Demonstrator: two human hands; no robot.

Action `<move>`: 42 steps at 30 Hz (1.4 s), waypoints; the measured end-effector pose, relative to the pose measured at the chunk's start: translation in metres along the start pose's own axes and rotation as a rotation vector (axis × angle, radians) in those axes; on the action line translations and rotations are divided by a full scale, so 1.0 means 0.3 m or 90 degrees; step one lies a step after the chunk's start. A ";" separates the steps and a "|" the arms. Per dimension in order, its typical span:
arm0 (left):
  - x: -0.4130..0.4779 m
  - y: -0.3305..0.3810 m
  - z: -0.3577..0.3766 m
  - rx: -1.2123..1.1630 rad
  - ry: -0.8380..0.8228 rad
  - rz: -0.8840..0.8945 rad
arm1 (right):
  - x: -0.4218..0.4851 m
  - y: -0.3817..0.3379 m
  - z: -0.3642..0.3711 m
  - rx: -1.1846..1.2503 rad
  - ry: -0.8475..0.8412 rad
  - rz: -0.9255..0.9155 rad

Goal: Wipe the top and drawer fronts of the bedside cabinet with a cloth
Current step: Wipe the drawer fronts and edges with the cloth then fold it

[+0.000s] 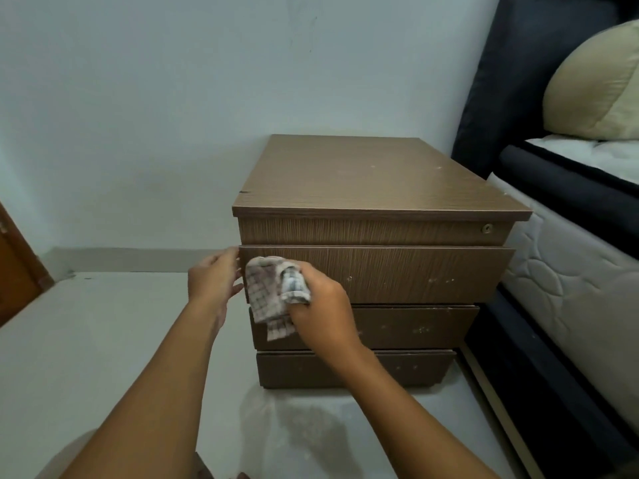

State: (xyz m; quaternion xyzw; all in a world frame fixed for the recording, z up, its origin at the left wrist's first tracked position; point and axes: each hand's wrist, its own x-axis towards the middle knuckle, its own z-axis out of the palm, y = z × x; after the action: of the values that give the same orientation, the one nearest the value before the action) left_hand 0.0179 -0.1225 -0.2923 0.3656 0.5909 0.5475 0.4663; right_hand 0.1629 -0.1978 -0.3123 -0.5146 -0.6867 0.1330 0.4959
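Observation:
A brown wooden bedside cabinet [373, 174] stands against the wall with several drawer fronts. The second drawer front [415, 274] sticks out a little. My right hand [321, 305] grips a checked cloth [266, 292] and holds it against the left end of that drawer front. The cloth hangs down over the drawer below [408, 326]. My left hand [214, 278] grips the left edge of the protruding drawer, fingers curled round its side. The lowest drawer front [380, 369] is partly hidden by my right forearm.
A bed with a white mattress [567, 288], dark frame and headboard [518, 81] presses close on the cabinet's right. A beige pillow [598, 84] lies on it. Pale floor [103, 340] spreads left and in front. A brown door edge [17, 271] shows at far left.

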 end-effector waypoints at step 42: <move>-0.019 -0.116 0.107 -0.039 0.103 0.032 | -0.040 0.642 -0.402 0.114 0.672 0.366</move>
State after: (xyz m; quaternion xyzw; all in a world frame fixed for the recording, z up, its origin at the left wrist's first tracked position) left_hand 0.0529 -0.1226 -0.3247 0.3204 0.6001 0.6048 0.4141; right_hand 0.3720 -0.1637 -0.3953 -0.6324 -0.1677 0.0455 0.7549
